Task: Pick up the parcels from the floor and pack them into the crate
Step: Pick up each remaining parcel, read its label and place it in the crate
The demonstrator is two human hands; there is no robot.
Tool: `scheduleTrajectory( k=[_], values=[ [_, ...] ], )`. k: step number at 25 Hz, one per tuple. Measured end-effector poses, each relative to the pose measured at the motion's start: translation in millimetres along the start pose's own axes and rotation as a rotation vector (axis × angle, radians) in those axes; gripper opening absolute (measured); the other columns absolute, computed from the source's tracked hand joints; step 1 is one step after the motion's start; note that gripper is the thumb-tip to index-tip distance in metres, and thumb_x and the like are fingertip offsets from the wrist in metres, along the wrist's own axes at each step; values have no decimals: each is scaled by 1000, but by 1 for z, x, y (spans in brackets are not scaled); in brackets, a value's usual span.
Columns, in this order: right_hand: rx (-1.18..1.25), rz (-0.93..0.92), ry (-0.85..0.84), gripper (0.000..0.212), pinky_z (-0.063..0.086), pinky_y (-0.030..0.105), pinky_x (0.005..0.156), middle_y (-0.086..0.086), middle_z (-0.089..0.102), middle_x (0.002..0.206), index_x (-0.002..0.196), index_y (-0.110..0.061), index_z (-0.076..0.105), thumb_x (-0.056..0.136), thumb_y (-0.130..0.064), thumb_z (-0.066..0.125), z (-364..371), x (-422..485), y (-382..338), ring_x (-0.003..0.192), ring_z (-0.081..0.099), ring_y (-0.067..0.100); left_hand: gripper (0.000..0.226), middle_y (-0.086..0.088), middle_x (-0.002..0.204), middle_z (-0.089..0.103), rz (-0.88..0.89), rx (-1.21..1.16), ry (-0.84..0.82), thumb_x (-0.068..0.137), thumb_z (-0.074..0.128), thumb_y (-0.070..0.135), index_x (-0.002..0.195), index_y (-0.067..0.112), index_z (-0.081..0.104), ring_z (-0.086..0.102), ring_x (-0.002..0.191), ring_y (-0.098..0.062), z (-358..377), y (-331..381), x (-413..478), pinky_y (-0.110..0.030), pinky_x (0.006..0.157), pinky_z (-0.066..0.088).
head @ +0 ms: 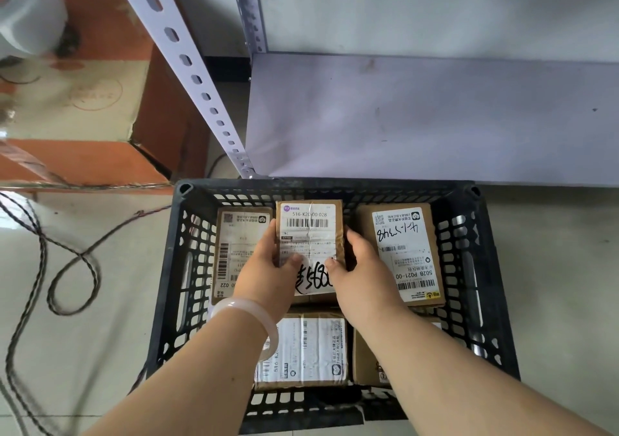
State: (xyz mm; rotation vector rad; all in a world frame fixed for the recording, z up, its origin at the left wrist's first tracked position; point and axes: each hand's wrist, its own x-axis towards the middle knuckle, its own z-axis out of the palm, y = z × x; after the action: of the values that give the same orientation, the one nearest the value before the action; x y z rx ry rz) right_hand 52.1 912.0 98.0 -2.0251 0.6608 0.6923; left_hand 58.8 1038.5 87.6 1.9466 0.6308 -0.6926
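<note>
A black slatted plastic crate (482, 268) stands on the floor below me. Both my hands hold a brown cardboard parcel (310, 231) with a white shipping label, over the crate's far middle. My left hand (268, 268) grips its left edge, thumb on the label. My right hand (361, 265) grips its right edge. Inside the crate lie other parcels: one at the far left (234, 248), one at the far right (402, 251), one near the middle front (308, 352), and one at the front right (365, 362), partly hidden by my right arm.
A grey metal shelf board (418, 117) and a perforated upright (194, 77) stand just behind the crate. Orange and tan cardboard boxes (100, 100) sit at the left. A dark cable (67, 268) loops over the pale floor left of the crate.
</note>
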Motion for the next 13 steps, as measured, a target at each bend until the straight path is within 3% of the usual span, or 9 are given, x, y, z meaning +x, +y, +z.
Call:
scheduleTrajectory(
  k=[5,10,13],
  values=[
    [23,-11,12,57,36,20,83,-7,50,141,147,-36,28,96,-29,53,1,-1,3,122,51,15,58,14,115,64,0,-23,3,97,48,25,145,47,23,61,88,-10,4,-5,0,-24,70,45],
    [40,-40,10,57,34,20,85,-7,48,143,147,-36,28,96,-28,53,1,-3,6,125,50,16,55,12,118,65,11,-58,3,97,48,25,145,43,27,60,88,-9,4,-7,0,-23,72,44],
    [50,-57,18,58,34,21,87,-6,46,145,147,-37,28,96,-28,53,1,1,6,127,48,16,56,12,118,65,18,-60,10,97,48,26,145,44,25,62,85,-6,3,-8,3,-20,65,46]
  ],
)
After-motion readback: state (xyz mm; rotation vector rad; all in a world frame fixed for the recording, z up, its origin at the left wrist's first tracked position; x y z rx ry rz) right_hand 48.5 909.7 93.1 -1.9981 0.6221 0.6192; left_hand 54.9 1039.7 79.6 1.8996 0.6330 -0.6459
